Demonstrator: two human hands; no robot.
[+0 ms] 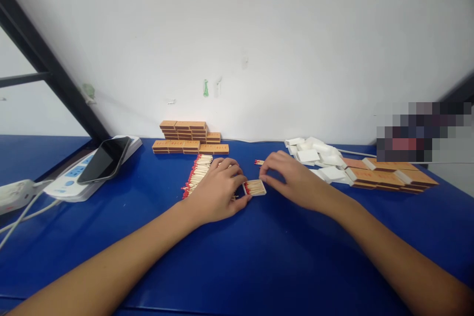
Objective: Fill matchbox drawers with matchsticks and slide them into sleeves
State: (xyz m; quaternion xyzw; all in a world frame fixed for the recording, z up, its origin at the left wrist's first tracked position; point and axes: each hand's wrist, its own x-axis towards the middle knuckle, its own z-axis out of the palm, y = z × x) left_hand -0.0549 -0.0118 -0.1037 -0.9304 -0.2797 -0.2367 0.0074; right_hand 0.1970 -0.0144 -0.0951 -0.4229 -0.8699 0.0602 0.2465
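A small white matchbox tray (264, 189) with several red-headed matches in it lies on the blue table. My left hand (221, 191) is bent around the tray's left end, thumb and forefinger at its edges. Just right of the tray is my right hand (291, 177), its fingers closed. A few matches (258, 162) stick out to the left from behind these fingers, red heads outward. Beside and partly under my left hand, a long pile of matches (200, 172) is spread, heads mostly to the left.
Orange matchboxes (185, 145) are stacked by the wall. White trays (309, 153) lie heaped at the right, next to more orange boxes (377, 177). On the left, a phone (105, 158) rests on a white power strip (70, 185) with cables. A blurred patch covers the far right.
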